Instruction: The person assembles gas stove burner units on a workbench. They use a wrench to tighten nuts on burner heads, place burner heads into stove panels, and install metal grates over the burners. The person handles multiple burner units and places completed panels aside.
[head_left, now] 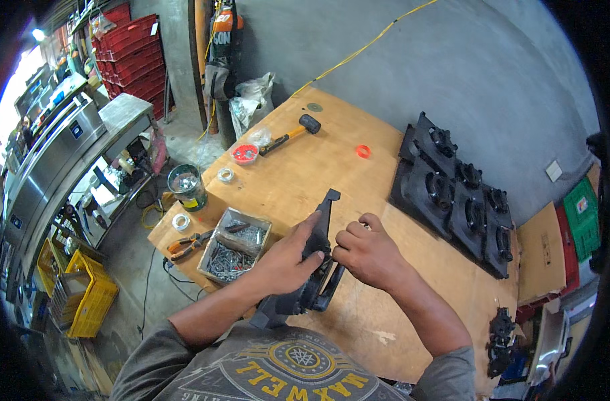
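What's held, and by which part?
A black part, held midway along its length by the left grip. The right grip is curled at its right side; any hold there can't be told.

Black: the long part point(298, 301) and the moulded pieces point(445, 194). Tan: the tabletop point(345, 177), marked by one pale patch. Yellow-orange and black: the mallet point(290, 136). Orange and black: the pliers point(182, 245). Red: the ring point(364, 156). Grey: the wall point(492, 67) and the shirt point(251, 364), the latter printed in yellow (arched lettering around a round emblem).
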The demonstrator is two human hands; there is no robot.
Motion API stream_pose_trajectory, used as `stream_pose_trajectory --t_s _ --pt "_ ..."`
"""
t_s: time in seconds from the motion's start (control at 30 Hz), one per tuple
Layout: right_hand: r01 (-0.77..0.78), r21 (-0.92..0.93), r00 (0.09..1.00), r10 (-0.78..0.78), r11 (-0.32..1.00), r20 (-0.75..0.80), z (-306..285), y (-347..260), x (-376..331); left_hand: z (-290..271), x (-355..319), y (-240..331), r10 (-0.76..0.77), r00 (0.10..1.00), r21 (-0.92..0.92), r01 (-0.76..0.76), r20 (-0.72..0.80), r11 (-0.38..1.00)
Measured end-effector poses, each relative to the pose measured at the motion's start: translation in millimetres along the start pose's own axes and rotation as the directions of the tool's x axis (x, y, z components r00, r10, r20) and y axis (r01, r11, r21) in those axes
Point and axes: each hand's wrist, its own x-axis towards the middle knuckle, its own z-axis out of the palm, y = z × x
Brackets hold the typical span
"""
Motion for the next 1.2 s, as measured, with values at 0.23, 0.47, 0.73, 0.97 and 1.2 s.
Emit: stream_pose_trajectory --t_s 0.23,0.47,0.73,0.97,1.2 --pt "0.048 0.003 0.999 -0.048 0.999 0.02 -4 -3 -8 3 0 5 0.014 1.0 0.013 -0.014 -0.018 1.0" --pt "0.102 0.02 0.992 -0.1 0.995 -0.074 10 2 -1 5 -2 2 0.016 0.999 0.013 -0.016 -0.028 1.0" --pt "-0.182 0.714 0.963 0.27 0.676 -0.011 115 31 -28 -4 -1 -10 0.033 0.999 0.023 -0.032 -0.027 0.999" --pt "-0.173 0.698 0.976 0.215 0.695 0.028 106 40 -38 -5 0 -10 0.002 1.0 -0.034 -0.003 -0.021 0.999" --pt "0.012 0.077 0.999 -0.007 0.997 -0.054 19 12 -5 -4 0 -3 0.017 0.999 0.026 -0.017 -0.027 1.0"
